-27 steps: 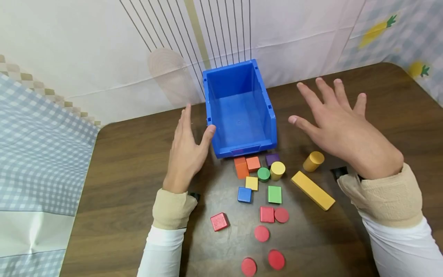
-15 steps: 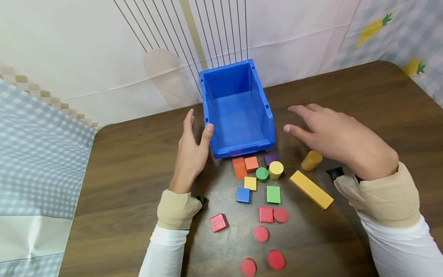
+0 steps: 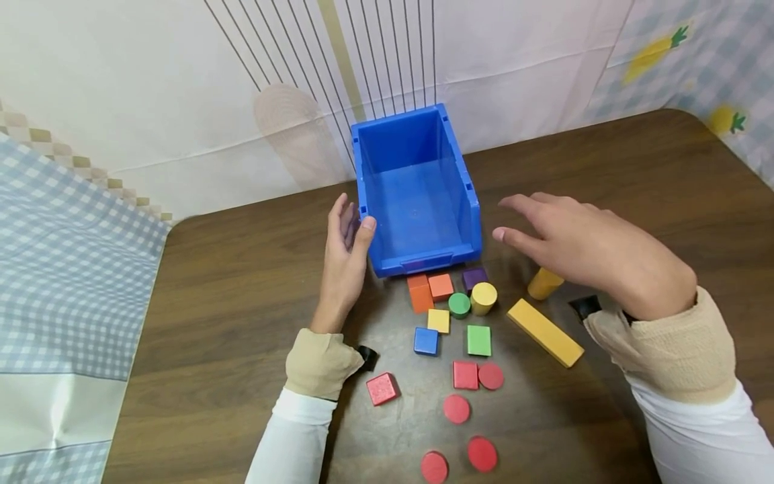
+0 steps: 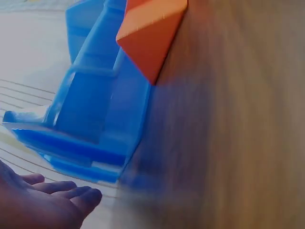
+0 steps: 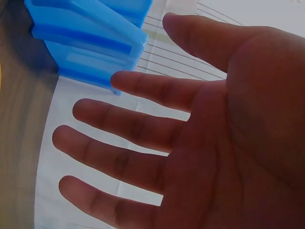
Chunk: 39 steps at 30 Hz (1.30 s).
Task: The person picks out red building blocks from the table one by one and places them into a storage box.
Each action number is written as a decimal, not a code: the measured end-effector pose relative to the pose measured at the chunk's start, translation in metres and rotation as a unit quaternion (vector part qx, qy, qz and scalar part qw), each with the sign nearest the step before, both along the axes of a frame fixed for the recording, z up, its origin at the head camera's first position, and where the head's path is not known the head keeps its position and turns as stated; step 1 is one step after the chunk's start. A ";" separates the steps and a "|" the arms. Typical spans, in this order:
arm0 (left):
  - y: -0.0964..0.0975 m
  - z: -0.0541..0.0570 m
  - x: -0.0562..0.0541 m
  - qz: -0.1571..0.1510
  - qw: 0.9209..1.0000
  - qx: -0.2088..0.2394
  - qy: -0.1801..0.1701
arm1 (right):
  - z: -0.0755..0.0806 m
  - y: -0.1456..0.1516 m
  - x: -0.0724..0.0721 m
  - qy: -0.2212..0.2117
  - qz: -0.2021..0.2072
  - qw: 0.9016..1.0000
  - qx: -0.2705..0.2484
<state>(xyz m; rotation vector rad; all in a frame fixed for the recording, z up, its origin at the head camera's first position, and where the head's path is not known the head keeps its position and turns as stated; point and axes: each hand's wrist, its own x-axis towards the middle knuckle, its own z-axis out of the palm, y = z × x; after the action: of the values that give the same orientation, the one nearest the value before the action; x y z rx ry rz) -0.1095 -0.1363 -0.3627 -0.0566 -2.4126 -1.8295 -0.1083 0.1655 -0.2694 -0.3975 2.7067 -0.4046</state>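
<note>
A blue plastic bin (image 3: 416,202) stands at the back of the table, its low front side toward me. Along its left wall is my left hand (image 3: 342,279), whose thumb overlaps the rim in the head view. In the left wrist view, the relaxed fingers (image 4: 86,200) show beside the bin with a gap between. To the bin's right hovers my right hand (image 3: 595,249), palm down and holding nothing. Its fingers (image 5: 112,157) are spread and nearly straight in the right wrist view. Beneath that hand stands a dark yellow cylinder (image 3: 542,285), partly hidden.
Before the bin lie orange blocks (image 3: 420,294), a purple block (image 3: 474,277), a green disc (image 3: 459,305) and a yellow cylinder (image 3: 484,300). A long yellow block (image 3: 545,333) lies to the right. Several red pieces (image 3: 456,409) are spread nearer me.
My left hand has moved right, closer to the bin's left wall. The right hand's raised, spread fingers have come down lower. The bin and blocks stay in place.
</note>
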 end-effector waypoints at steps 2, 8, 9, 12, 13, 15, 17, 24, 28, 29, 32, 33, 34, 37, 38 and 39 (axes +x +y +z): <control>0.001 -0.005 0.000 -0.013 1.000 0.025 0.004 | -0.001 0.000 0.000 -0.003 0.001 1.000 0.000; 0.000 -0.015 -0.004 -0.046 0.989 0.142 0.001 | -0.001 0.003 0.001 -0.002 0.008 1.000 -0.001; 0.000 -0.016 -0.005 -0.052 0.985 0.164 0.001 | -0.001 0.003 0.001 -0.001 0.010 1.000 0.000; 0.000 -0.018 -0.006 -0.070 0.974 0.215 0.005 | -0.001 0.003 0.000 -0.001 0.012 1.000 0.000; 0.000 -0.018 -0.007 -0.075 0.972 0.225 0.007 | -0.001 0.003 0.000 0.000 0.013 1.000 0.001; 0.001 -0.018 -0.009 -0.085 0.969 0.234 0.008 | -0.001 0.003 -0.001 0.000 0.013 1.000 0.003; 0.002 -0.018 -0.010 -0.091 0.968 0.236 0.000 | -0.001 0.003 -0.001 -0.001 0.014 1.000 0.005; 0.002 -0.023 -0.008 -0.094 0.981 0.154 -0.076 | -0.004 0.004 -0.002 -0.009 0.017 1.000 0.008; 0.004 -0.026 -0.008 -0.100 0.983 0.124 -0.087 | -0.004 0.005 -0.001 -0.014 0.014 1.000 0.015; 0.004 -0.027 -0.008 -0.099 0.983 0.125 -0.087 | -0.004 0.005 0.000 -0.015 0.013 1.000 0.016; 0.005 -0.028 -0.009 -0.092 0.984 0.126 -0.084 | -0.004 0.007 0.000 -0.015 0.016 1.000 0.013; 0.005 -0.028 -0.009 -0.088 0.985 0.126 -0.082 | -0.004 0.007 0.000 -0.017 0.017 1.000 0.011; 0.004 -0.028 -0.009 -0.084 0.985 0.125 -0.081 | -0.004 0.007 0.000 -0.018 0.018 1.000 0.009; 0.002 -0.028 -0.009 -0.077 0.987 0.121 -0.076 | -0.004 0.005 0.000 -0.020 0.023 1.000 0.001; 0.002 -0.028 -0.009 -0.075 0.987 0.120 -0.074 | -0.005 0.004 0.001 -0.021 0.024 0.999 0.000; 0.001 -0.029 -0.008 -0.074 0.988 0.119 -0.070 | -0.005 0.003 0.001 -0.022 0.025 0.999 0.000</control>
<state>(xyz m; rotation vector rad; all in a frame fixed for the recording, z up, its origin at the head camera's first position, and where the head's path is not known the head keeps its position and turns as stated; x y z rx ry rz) -0.1178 -0.1348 -0.3913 -0.0910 -2.3129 -2.2482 -0.1073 0.1689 -0.2742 -0.4504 2.6482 -0.3953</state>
